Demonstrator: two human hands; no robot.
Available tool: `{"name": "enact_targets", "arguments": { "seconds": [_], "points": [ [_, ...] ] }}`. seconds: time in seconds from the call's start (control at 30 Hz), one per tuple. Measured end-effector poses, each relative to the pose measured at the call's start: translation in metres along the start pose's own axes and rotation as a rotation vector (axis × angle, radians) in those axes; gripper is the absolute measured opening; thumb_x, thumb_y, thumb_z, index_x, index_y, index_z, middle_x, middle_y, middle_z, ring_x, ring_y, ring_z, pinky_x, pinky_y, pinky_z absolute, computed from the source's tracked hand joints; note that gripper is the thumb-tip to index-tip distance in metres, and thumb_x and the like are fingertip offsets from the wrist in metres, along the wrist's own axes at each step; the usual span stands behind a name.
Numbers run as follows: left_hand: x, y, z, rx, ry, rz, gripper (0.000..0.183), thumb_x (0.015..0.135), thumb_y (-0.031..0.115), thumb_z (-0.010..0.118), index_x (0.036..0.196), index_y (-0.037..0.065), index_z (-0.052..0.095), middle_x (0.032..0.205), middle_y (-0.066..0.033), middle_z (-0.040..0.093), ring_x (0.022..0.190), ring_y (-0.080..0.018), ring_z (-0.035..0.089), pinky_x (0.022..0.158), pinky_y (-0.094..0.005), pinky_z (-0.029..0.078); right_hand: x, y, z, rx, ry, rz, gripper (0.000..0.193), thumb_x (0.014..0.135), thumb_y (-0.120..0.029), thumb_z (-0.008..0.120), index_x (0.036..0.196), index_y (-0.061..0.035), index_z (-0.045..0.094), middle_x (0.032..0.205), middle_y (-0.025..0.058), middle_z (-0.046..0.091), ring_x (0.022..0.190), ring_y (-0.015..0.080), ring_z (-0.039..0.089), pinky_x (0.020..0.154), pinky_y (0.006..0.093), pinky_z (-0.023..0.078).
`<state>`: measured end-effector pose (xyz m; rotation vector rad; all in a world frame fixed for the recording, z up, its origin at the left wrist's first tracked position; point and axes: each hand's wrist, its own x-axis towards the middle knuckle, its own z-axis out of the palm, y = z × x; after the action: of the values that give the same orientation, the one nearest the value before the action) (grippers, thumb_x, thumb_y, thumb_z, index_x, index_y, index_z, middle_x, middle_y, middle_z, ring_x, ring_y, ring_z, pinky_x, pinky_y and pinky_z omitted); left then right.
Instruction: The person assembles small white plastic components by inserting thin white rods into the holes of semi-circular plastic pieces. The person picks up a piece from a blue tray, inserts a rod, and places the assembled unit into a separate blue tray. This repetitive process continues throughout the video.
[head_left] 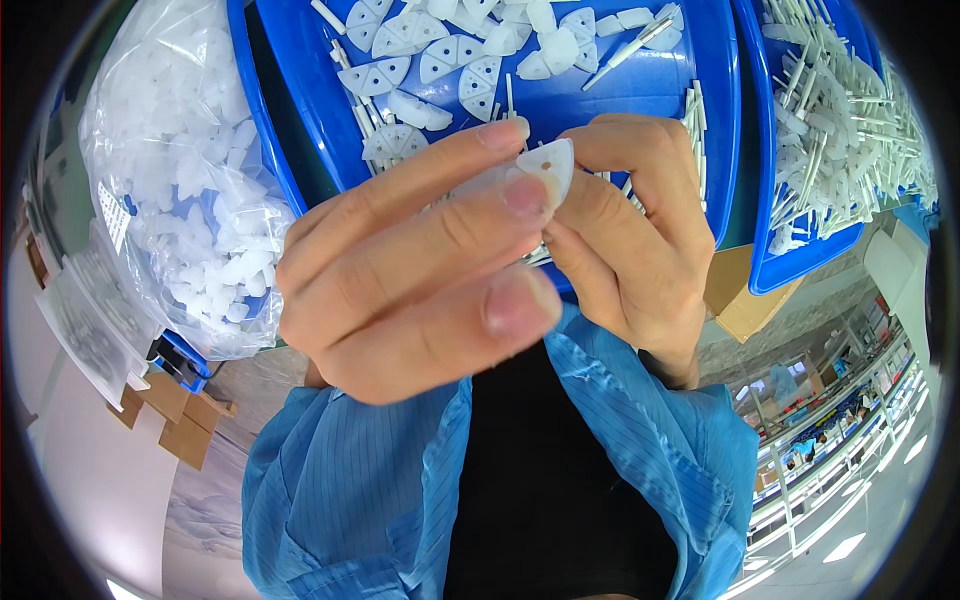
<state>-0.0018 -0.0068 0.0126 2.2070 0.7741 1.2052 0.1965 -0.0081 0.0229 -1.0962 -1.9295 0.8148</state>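
Clear bag of white parts (190, 190) hard against left bench edge. Left hand (420, 270) and right hand (630, 240) crowded together above blue tray (610, 90) near rim, fingers (525, 195) pinching white wedge piece (553, 165). Second tray of pins (830, 130) beside, right.

Bag (190, 190) left of two trays (690, 90)

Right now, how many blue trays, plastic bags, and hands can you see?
Blue trays: 2, the middle tray and the right tray
Plastic bags: 1, the bag of white pieces
Hands: 2, the left hand and right hand, pinching one white piece
Total: 5
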Motion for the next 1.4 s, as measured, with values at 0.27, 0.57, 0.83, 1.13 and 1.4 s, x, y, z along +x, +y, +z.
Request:
{"name": "enact_targets", "arguments": {
  "seconds": [0.27,0.57,0.83,1.13,1.4],
  "points": [
    [0.006,0.001,0.005,-0.030,0.159,-0.129,0.042,0.078,0.017,0.079,0.111,-0.004,0.061,0.115,-0.0234,0.055,0.092,-0.0444,0.066,0.074,-0.0435,0.062,-0.003,0.002,0.001,0.067,-0.028,-0.006,0.027,0.068,-0.008,0.071,0.093,0.0021,0.067,0.098,0.0136,0.060,0.088,0.0290,0.056,0.076,0.0377,0.045],
    [0.005,-0.011,0.001,0.045,0.112,0.047,0.033,0.073,0.015,0.082,0.095,0.000,0.063,0.114,-0.0205,0.051,0.092,-0.0408,0.068,0.068,-0.0369,0.064,-0.003,0.003,-0.006,-0.002,-0.084,-0.002,0.030,0.067,-0.014,0.073,0.092,0.0003,0.069,0.095,0.0121,0.058,0.083,0.0262,0.053,0.072,0.0345,0.042],
    [0.001,0.005,0.001,0.029,0.065,0.015,0.030,0.069,0.002,0.081,0.092,-0.006,0.063,0.099,-0.0203,0.062,0.087,-0.0365,0.070,0.071,-0.0366,0.063,0.001,0.002,-0.012,0.356,-0.162,0.179,0.035,0.074,-0.017,0.068,0.103,0.0045,0.066,0.088,0.0109,0.063,0.075,0.0200,0.056,0.064,0.0299,0.043],
    [-0.004,0.002,-0.004,-0.031,0.007,0.189,0.030,0.070,-0.006,0.076,0.096,-0.006,0.062,0.113,-0.0208,0.055,0.101,-0.0369,0.066,0.070,-0.0342,0.062,0.010,-0.027,-0.012,0.479,-0.166,0.424,0.035,0.098,-0.022,0.047,0.111,0.0062,0.064,0.087,0.0149,0.070,0.074,0.0209,0.068,0.067,0.0317,0.054],
    [-0.009,-0.004,0.014,-0.249,0.273,0.183,0.046,0.072,-0.009,0.076,0.107,0.001,0.049,0.120,-0.0195,0.048,0.106,-0.0364,0.063,0.077,-0.0251,0.061,0.009,-0.010,-0.013,0.358,-0.288,0.117,0.034,0.097,-0.020,0.046,0.117,0.0052,0.060,0.100,0.0170,0.068,0.078,0.0261,0.067,0.070,0.0332,0.053]
  ]
}}
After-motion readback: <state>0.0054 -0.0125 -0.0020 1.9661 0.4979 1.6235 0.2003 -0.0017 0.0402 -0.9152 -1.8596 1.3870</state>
